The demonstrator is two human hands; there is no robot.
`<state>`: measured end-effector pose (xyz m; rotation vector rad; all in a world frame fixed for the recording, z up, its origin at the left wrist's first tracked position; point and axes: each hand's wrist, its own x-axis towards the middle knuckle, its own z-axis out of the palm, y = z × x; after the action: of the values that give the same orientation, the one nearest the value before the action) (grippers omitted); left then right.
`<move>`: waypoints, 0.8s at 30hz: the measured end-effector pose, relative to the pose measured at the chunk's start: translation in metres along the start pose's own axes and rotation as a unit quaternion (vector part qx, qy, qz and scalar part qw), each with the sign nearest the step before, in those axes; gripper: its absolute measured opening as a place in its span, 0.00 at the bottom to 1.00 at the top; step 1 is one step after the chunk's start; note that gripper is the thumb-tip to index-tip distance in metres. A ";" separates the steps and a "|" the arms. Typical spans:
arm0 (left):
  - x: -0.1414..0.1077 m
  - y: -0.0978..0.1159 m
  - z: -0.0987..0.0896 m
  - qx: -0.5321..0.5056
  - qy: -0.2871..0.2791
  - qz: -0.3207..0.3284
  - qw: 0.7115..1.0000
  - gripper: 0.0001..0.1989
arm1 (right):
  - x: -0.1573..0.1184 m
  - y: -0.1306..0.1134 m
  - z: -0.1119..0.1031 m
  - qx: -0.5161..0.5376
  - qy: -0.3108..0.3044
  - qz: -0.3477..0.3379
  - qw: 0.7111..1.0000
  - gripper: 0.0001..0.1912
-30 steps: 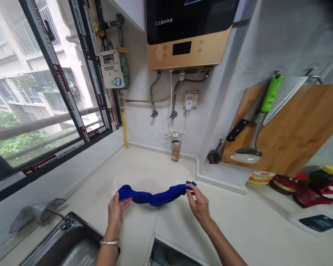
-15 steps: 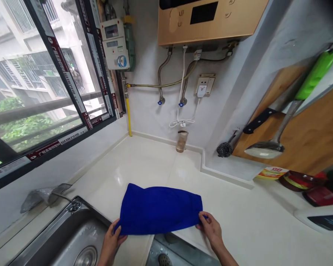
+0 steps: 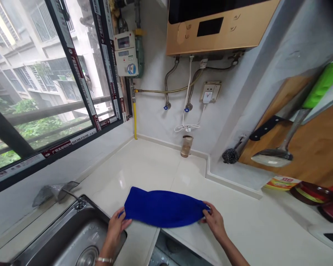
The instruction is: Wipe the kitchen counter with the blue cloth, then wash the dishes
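Observation:
A dark blue cloth is stretched between my hands above the white countertop. My left hand pinches its lower left corner, close to the steel sink. At the right end, my right hand grips the edge between thumb and fingers. The cloth's near edge sags in a curve, and its upper left corner sticks up. Whether it rests on the counter or hangs just over it, I cannot tell.
The steel sink lies at lower left, with a bag-covered faucet behind it. A brownish cup stands by the back wall. On the right hang a spatula and a cutting board. A counter cutout opens below the cloth.
Both hands have moved slightly up and right in view. The cloth looks narrower from top to bottom, its near edge now bowed. The camera view has shifted a little.

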<state>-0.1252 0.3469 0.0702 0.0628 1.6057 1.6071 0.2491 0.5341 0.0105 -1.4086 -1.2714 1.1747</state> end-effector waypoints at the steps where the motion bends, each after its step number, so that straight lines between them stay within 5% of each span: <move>1: 0.004 0.019 0.014 -0.014 -0.002 0.030 0.999 0.18 | 0.014 -0.017 0.006 0.022 0.007 -0.019 1.000 0.33; 6: 0.015 0.116 0.070 -0.052 -0.043 0.133 0.989 0.21 | 0.069 -0.113 0.030 0.223 0.079 -0.061 0.970 0.29; 10: 0.008 0.140 0.073 -0.066 -0.064 0.168 0.981 0.21 | 0.069 -0.134 0.020 0.295 0.078 -0.068 0.950 0.23; 13: 0.005 0.104 0.047 -0.037 -0.069 0.141 0.987 0.18 | 0.044 -0.094 0.002 0.268 0.062 -0.047 0.960 0.22; 19: 0.013 -0.011 -0.026 0.196 -0.048 -0.002 0.979 0.16 | -0.023 0.022 -0.015 0.145 0.057 0.133 0.979 0.23; 21: 0.012 -0.023 -0.045 0.284 -0.032 0.019 0.958 0.17 | -0.033 0.038 -0.016 0.123 0.066 0.149 0.979 0.23; 24: 0.006 -0.017 -0.065 0.391 0.060 0.147 0.907 0.18 | -0.031 0.030 -0.017 0.108 0.072 0.109 0.985 0.25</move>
<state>-0.1575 0.2949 0.0411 0.6656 2.3363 1.0812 0.2697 0.5002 -0.0139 -1.4666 -0.8775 1.2908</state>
